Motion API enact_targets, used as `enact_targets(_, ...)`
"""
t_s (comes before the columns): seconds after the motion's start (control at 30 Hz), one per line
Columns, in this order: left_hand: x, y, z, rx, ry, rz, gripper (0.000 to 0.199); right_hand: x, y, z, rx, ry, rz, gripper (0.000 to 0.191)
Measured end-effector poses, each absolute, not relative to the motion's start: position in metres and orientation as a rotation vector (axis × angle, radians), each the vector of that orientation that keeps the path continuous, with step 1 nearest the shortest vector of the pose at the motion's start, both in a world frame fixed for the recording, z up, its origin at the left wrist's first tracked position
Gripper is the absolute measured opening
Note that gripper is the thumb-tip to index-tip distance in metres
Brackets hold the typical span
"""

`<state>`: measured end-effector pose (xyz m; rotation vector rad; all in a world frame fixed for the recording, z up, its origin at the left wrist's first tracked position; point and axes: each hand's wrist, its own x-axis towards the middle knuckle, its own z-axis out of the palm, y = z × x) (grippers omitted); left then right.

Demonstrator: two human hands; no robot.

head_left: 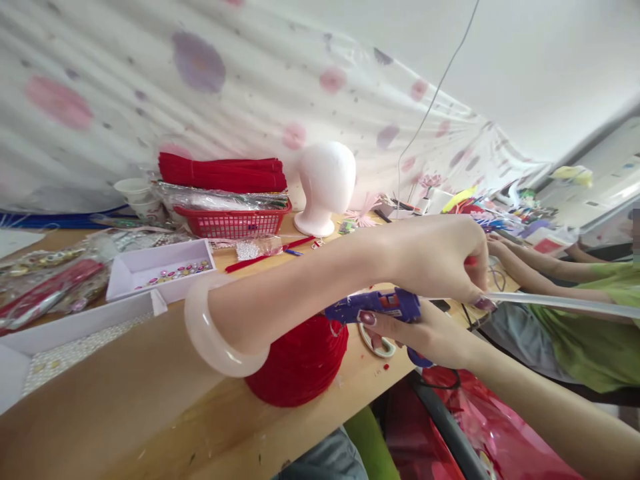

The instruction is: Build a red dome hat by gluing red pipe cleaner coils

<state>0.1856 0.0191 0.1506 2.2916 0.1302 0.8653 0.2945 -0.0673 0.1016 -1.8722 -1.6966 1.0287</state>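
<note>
The left hand pinches a likely slippery stick by its end, above the right hand curled round a rigid-looking glue gun.

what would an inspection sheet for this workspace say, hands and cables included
surface: light wooden table, small red bits near edge
job's things: dark blue glue gun, thin translucent stick, rounded red fibrous form
clutter: red plastic basket stacked with packets, white box holding gems, white head form
hands: left hand pinches the stick; right hand grips the glue gun
cables: black cable below right hand; thin cord by wall
surroundings: flower-print sheet behind, person in green at right
</note>
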Motion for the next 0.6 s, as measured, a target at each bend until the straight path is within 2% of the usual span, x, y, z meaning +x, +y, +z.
enact_targets(0.23, 0.175, 0.031, 0.158, 2.298, -0.001, 0.643, 0.003, 0.302, -0.067, 0.102, -1.899, -1.7, 0.956, 0.042)
enact_targets(0.47, 0.177, 0.032, 0.149, 2.27, 0.058, 0.737, 0.004, 0.298, -0.064, 0.106, -1.977, -1.707, 0.888, 0.049)
enact_targets(0.6, 0.167, 0.034, 0.149, 2.224, 0.156, 0.762, 0.022, 0.295, -0.062, 0.107, -1.869, -1.751, 0.792, 0.053)
